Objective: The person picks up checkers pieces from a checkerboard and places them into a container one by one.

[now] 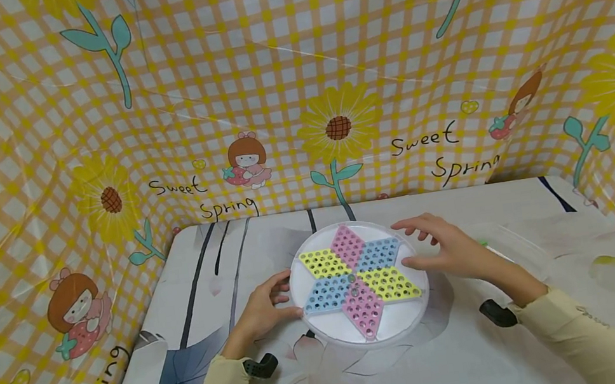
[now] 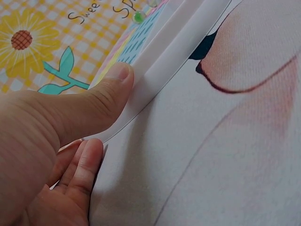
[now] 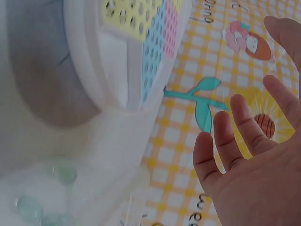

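A round white Chinese checkers board (image 1: 325,334) with a pink, yellow and blue star of holes is between my hands. My left hand (image 1: 264,309) grips its left rim; in the left wrist view the thumb (image 2: 110,92) lies against the white edge, other fingers lower down. A green marble (image 2: 138,17) shows on the board's top. My right hand (image 1: 441,249) is by the right rim, its fingers spread and holding nothing; in the right wrist view they (image 3: 240,122) stand apart from the board.
To the right, partly behind the right forearm, a clear plastic container (image 1: 511,237) holds green marbles (image 3: 66,174). A white floral cloth (image 1: 449,360) covers the table. Checked sunflower fabric (image 1: 272,94) walls in the back and sides.
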`<state>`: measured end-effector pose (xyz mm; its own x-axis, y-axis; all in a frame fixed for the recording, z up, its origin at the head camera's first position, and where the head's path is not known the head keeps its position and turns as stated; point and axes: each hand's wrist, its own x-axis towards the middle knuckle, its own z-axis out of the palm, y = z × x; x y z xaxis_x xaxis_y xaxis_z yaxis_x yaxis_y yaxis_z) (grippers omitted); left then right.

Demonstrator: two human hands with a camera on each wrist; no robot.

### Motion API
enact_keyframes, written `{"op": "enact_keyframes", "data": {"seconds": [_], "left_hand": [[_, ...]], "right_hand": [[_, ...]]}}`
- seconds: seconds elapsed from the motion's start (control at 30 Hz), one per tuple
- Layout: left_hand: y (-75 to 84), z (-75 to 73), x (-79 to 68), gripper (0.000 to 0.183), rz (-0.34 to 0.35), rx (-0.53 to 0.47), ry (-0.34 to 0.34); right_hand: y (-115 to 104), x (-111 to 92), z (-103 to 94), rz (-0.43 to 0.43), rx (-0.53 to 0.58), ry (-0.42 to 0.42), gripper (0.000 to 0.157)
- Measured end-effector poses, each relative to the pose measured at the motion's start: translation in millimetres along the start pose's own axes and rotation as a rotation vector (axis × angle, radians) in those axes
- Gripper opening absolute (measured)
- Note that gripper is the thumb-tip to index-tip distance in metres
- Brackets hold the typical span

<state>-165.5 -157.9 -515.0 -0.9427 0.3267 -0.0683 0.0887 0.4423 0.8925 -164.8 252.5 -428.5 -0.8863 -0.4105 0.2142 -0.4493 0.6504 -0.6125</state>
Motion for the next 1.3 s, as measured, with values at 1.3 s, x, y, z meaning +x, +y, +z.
{"op": "enact_keyframes", "data": {"seconds": [1.3], "left_hand": [[-1.2, -0.7, 0.6, 0.087, 0.006, -0.006, -0.003]], "right_hand": [[-17.1, 33.8, 91.7, -0.123, -0.086, -0.231, 0.022]]}}
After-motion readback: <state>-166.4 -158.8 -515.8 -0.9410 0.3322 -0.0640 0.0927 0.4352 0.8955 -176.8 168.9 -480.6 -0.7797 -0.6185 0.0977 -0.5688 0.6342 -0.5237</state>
